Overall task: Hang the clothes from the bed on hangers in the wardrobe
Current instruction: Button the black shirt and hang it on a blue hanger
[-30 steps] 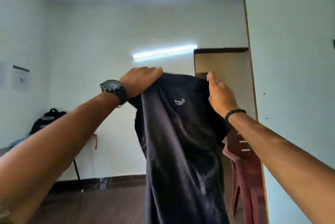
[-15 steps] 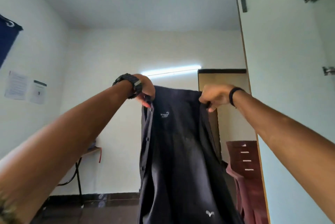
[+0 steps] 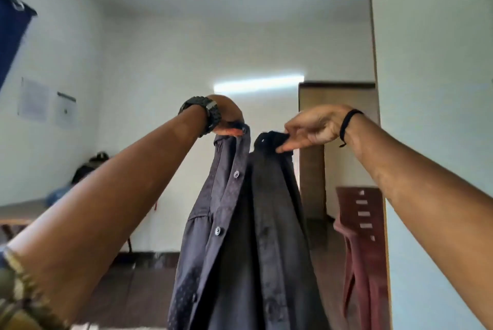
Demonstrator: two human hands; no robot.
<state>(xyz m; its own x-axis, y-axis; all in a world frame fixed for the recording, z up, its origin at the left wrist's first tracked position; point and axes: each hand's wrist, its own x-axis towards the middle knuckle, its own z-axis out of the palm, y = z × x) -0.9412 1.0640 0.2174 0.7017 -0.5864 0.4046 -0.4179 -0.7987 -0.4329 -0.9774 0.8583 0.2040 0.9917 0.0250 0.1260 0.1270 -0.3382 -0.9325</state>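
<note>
Both hands hold the dark shirt (image 3: 248,223) up in the air: left hand (image 3: 226,118) pinches the button edge, right hand (image 3: 309,129) pinches the collar. No hanger shows; I think one must go in next

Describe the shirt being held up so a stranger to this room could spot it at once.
Start at the tall pale wardrobe door on the right, then look left to the two raised arms in the middle of the view. The shirt hangs between them, pinched at its top by the left hand and the right hand. It is dark grey-blue with small pale buttons, unlike the maroon plastic chair behind it.
</note>
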